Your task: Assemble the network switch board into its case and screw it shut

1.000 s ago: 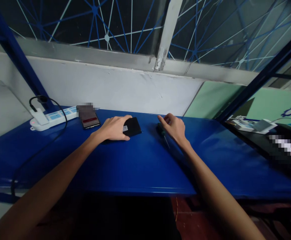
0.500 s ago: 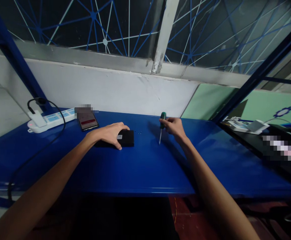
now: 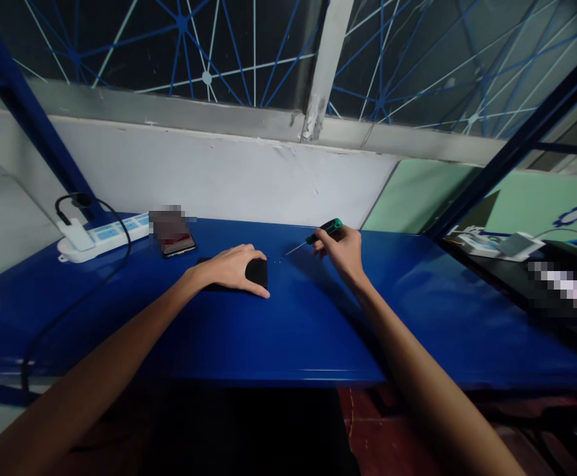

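Note:
A flat black rectangular case (image 3: 257,273) lies on the blue table. My left hand (image 3: 231,268) spans it from above, thumb at the near edge and fingers at the far edge, hiding much of its left part. My right hand (image 3: 338,250) grips a screwdriver (image 3: 325,230) by its green and black handle. The shaft slants down to the left, its tip close to several tiny bits (image 3: 277,261) that look like screws. Whether the tip touches one cannot be made out.
A white power strip (image 3: 104,235) with a plugged-in adapter and black cable (image 3: 77,301) occupies the table's left side. Beside it lies a phone (image 3: 179,246). A white wall (image 3: 229,178) stands behind the table. White plugs and cables (image 3: 506,244) lie at the far right.
My right hand has tilted the screwdriver from near upright to a low slant, its tip moving left to the tiny bits. My left hand has slid right along the black case.

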Demonstrator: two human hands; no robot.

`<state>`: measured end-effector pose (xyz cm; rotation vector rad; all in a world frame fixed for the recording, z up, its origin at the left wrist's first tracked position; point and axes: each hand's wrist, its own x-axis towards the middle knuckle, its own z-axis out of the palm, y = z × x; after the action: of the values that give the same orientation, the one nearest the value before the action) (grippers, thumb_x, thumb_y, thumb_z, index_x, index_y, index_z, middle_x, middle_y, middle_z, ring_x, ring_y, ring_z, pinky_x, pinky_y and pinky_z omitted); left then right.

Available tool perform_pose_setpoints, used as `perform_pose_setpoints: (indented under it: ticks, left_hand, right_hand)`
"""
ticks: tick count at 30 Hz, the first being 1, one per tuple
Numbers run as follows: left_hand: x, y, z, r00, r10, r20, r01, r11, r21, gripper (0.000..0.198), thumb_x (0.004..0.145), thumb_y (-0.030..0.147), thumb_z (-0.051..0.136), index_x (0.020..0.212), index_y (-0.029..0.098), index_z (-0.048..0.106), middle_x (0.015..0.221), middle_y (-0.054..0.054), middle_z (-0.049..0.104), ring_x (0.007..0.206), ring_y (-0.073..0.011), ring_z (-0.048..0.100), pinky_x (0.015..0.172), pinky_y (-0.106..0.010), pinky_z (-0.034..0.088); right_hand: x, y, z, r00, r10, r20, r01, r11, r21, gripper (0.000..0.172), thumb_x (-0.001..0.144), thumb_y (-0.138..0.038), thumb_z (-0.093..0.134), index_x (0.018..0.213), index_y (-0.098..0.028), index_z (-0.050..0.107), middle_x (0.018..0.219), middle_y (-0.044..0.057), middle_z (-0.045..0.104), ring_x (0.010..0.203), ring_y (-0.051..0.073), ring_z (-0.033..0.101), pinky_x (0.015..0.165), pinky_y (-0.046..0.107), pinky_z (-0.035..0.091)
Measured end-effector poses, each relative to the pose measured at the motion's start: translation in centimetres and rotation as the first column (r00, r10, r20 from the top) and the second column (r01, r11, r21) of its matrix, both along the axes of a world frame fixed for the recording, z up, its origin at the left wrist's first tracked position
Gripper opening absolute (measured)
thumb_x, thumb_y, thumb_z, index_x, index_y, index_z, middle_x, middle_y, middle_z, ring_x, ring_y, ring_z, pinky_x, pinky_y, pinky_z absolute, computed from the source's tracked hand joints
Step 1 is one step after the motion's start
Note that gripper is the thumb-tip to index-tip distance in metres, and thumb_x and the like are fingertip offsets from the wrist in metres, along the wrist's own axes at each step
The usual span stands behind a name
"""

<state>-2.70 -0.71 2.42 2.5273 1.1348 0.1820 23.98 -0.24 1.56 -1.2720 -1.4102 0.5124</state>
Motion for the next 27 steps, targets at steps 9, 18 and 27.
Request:
perform_pose_setpoints:
  ticks: [9, 18, 27]
  left_hand:
    - [0.0, -0.1, 0.0, 1.000, -0.009, 0.014, 0.008, 1.000, 0.023, 0.084, 0.062, 0.078, 0.065, 0.125, 0.022, 0.058, 0.115, -0.012, 0.059, 0.104, -0.0305, 0.056, 0.079, -0.035, 0.044]
    - [0.7, 0.6, -1.4, 0.936, 0.003, 0.353, -0.062, 0.986, 0.156, 0.048, 0.084, 0.057, 0.061, 0.113, 0.020, 0.068, 0.108, -0.010, 0.066, 0.093, -0.0222, 0.063, 0.081, -0.034, 0.049]
    - [1.5, 0.9, -2.5, 0.900, -0.014, 0.436, -0.150, 0.929, 0.339, 0.015, 0.081, 0.033, 0.072, 0.087, 0.019, 0.075, 0.090, -0.006, 0.074, 0.083, -0.0212, 0.066, 0.075, -0.032, 0.050]
  right_hand:
    - [0.1, 0.2, -0.3, 0.999, 0.009, -0.033, -0.009, 1.000, -0.021, 0.025, 0.076, -0.041, 0.064, 0.070, -0.016, 0.060, 0.061, 0.007, 0.068, 0.048, 0.019, 0.066, 0.051, 0.035, 0.057]
    - [-0.9, -1.1, 1.7, 0.961, 0.100, -0.258, -0.106, 0.994, -0.011, 0.024, 0.074, -0.037, 0.067, 0.068, -0.015, 0.060, 0.058, 0.006, 0.065, 0.042, 0.017, 0.061, 0.044, 0.034, 0.053]
    - [-2.4, -2.3, 2.5, 0.946, 0.167, -0.277, -0.177, 0.984, -0.012, 0.025, 0.076, -0.038, 0.065, 0.066, -0.016, 0.060, 0.058, 0.007, 0.066, 0.044, 0.016, 0.061, 0.046, 0.033, 0.051]
